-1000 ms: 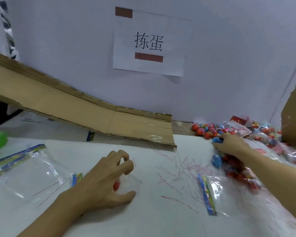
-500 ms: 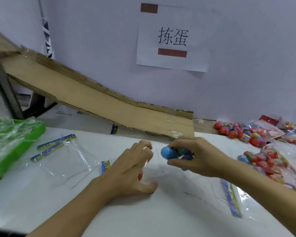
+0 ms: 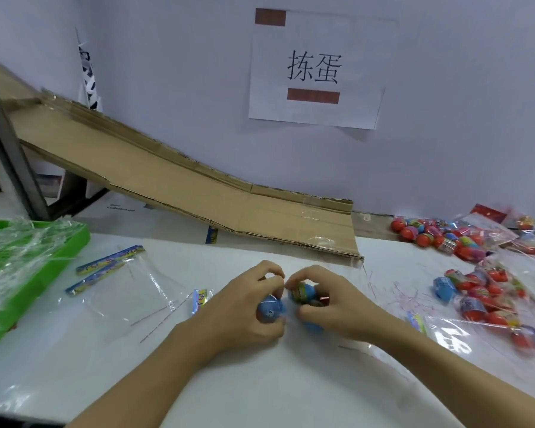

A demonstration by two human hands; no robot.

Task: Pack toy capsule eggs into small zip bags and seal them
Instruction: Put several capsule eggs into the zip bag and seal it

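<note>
My left hand (image 3: pixel 244 310) and my right hand (image 3: pixel 331 307) meet at the middle of the white table. The left hand grips a blue capsule egg (image 3: pixel 270 307), with a bit of red showing under it. The right hand holds several capsule eggs (image 3: pixel 305 293), blue and multicoloured, partly hidden by its fingers. A clear zip bag with a coloured header strip (image 3: pixel 200 299) lies under and left of my left hand; whether the eggs are inside it I cannot tell. Two empty zip bags (image 3: pixel 127 282) lie further left.
A pile of loose and bagged capsule eggs (image 3: pixel 482 291) fills the right side of the table. A green tray with plastic wrap (image 3: pixel 28 261) stands at the left edge. A cardboard chute (image 3: pixel 198 196) slopes down behind my hands. Thin red strips litter the table on the right.
My right hand came from the egg pile on the right to the middle with eggs in it. A blue egg now sits in my left hand. The view shifted left.
</note>
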